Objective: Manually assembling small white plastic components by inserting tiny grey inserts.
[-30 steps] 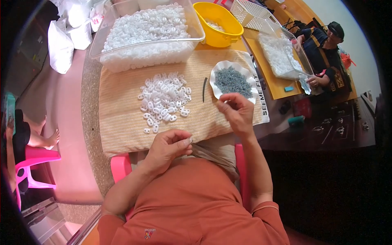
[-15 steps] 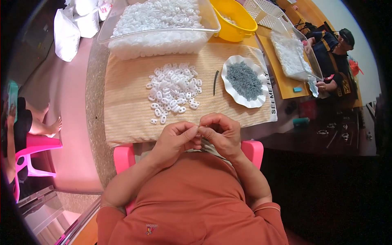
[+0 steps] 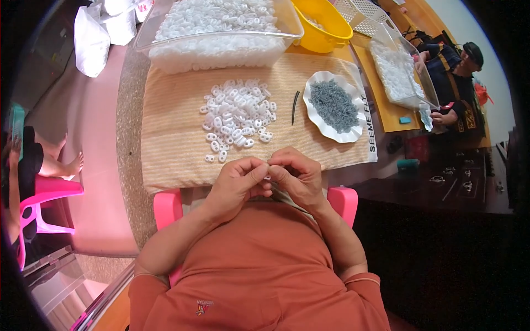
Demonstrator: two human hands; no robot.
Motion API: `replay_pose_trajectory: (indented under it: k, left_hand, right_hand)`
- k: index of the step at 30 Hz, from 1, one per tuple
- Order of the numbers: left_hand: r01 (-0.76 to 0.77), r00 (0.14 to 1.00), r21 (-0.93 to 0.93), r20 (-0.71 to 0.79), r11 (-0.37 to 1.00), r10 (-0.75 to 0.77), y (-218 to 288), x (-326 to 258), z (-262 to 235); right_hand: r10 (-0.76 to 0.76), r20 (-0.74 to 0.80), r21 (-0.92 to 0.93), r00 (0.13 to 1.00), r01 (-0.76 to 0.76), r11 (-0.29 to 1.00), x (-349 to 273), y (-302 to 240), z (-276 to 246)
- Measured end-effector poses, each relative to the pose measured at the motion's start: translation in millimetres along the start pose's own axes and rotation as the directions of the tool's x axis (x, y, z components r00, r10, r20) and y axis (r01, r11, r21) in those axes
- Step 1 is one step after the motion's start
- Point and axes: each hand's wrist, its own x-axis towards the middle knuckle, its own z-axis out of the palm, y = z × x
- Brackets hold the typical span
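My left hand (image 3: 240,179) and my right hand (image 3: 300,175) meet fingertip to fingertip just off the near edge of the cloth. Both are closed in a pinch around a small white plastic piece (image 3: 268,177), of which only a sliver shows between the thumbs. Beyond them on the cloth lies a loose pile of white two-hole plastic pieces (image 3: 237,113). Right of that pile, a thin black stick (image 3: 295,108) rests by a white scalloped plate (image 3: 313,119) heaped with small grey-blue tube-like pieces (image 3: 334,106).
At the back of the striped cloth (image 3: 171,132) stands a large clear bin (image 3: 221,38) full of white pieces, beside a yellow basin (image 3: 326,41). Off to the right, a person (image 3: 458,71) sits by another clear bin (image 3: 395,71). A pink chair (image 3: 52,190) is at left.
My hands stay pinched together with small finger movements, and more of the white piece shows between the thumbs. The view has shifted slightly.
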Motion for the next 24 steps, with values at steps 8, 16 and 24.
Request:
replay_pose_trajectory:
  k: [8,16,24]
  left_hand:
    - [-0.039,0.998,0.088,-0.049,0.995,0.044,-0.1,0.1,0.2]
    - [-0.033,0.996,0.11,-0.08,0.993,0.042,-0.2,-0.4,0.5]
    - [-0.042,0.994,0.099,-0.101,0.994,0.052,2.0,-0.9,2.2]
  right_hand:
    - [0.013,-0.008,-0.046,1.0,-0.013,0.999,0.7,-0.9,2.9]
    - [-0.027,-0.004,-0.048,1.0,0.027,0.998,-1.2,7.9,3.6]
    - [0.095,-0.015,0.128,0.995,-0.092,0.987,-1.9,2.7,9.4]
